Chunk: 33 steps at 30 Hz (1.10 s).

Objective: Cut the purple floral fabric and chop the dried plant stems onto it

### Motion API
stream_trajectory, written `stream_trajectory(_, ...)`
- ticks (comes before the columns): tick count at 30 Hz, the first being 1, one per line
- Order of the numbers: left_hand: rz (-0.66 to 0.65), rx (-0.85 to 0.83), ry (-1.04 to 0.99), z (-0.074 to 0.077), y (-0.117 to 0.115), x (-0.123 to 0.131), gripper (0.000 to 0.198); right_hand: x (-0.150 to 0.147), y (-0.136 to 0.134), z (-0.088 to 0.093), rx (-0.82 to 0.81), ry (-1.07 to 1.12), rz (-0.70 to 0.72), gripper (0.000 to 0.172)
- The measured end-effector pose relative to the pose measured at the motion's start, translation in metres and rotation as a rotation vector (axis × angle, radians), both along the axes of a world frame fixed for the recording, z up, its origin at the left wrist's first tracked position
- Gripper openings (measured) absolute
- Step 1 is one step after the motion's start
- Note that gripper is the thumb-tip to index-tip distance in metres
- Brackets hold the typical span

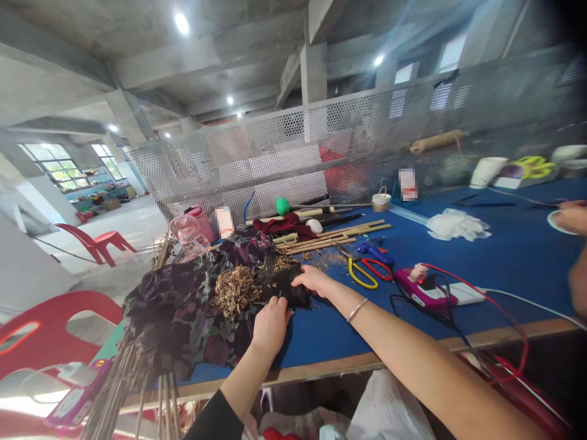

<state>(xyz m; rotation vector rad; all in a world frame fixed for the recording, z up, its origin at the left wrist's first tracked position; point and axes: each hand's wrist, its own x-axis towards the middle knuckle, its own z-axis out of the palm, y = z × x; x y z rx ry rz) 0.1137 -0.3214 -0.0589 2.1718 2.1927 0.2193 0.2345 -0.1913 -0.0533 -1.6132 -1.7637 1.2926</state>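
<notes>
Right hand (pixel 313 280) pinching black sheet (pixel 300 297), crinkly tan flakes (pixel 236 291)

A co-worker's hand (pixel 575 217) is blurred and cut off by the right edge. Pixel blocks mask most of the upright card (pixel 408 184) at the back. The near red chair (pixel 92 304) runs past the left edge. The left hand (pixel 269 326) hides its fingertips behind its knuckles.

From my head, the only camera faces forward and down, near my left hand (pixel 270 324) and right hand (pixel 313 281), over the table (pixel 527 256) to the mesh (pixel 257 165) and ceiling (pixel 257 30) beyond.
</notes>
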Motion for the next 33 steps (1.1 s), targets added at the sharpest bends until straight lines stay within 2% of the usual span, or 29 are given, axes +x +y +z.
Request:
stream_trajectory(4,0.004,0.021,-0.084,-0.005,-0.002,-0.002,0.015,0.013,0.011,0.001,0.112,-0.083,-0.082,0.034)
stream_trajectory(8,-0.025,0.158,-0.347,-0.003,-0.003,-0.009,0.016,0.036,0.025,0.005,0.171,-0.182,-0.126,0.048)
stream_trajectory(11,-0.013,0.280,-0.515,0.008,-0.001,-0.015,0.014,0.053,0.036,0.011,0.174,-0.259,-0.125,0.055)
stream_trajectory(14,0.022,0.332,-0.547,0.026,0.003,-0.027,0.013,0.070,0.048,0.019,0.184,-0.344,-0.111,0.059)
stream_trajectory(18,0.095,0.348,-0.417,0.049,0.009,-0.053,0.014,0.092,0.064,0.027,0.200,-0.483,-0.095,0.059)
stream_trajectory(21,0.175,0.333,-0.240,0.059,0.016,-0.074,0.017,0.106,0.069,0.030,0.206,-0.587,-0.061,0.057)
stream_trajectory(26,0.320,0.090,0.018,0.064,0.027,-0.098,0.024,0.119,0.065,0.033,0.236,-0.706,0.061,0.043)
stream_trajectory(30,0.339,-0.038,0.128,0.079,0.024,-0.098,0.043,0.122,0.066,0.040,0.221,-0.770,0.107,0.044)
stream_trajectory(33,0.387,0.057,0.254,0.098,0.019,-0.079,0.049,0.121,0.073,0.046,0.250,-0.779,0.100,0.033)
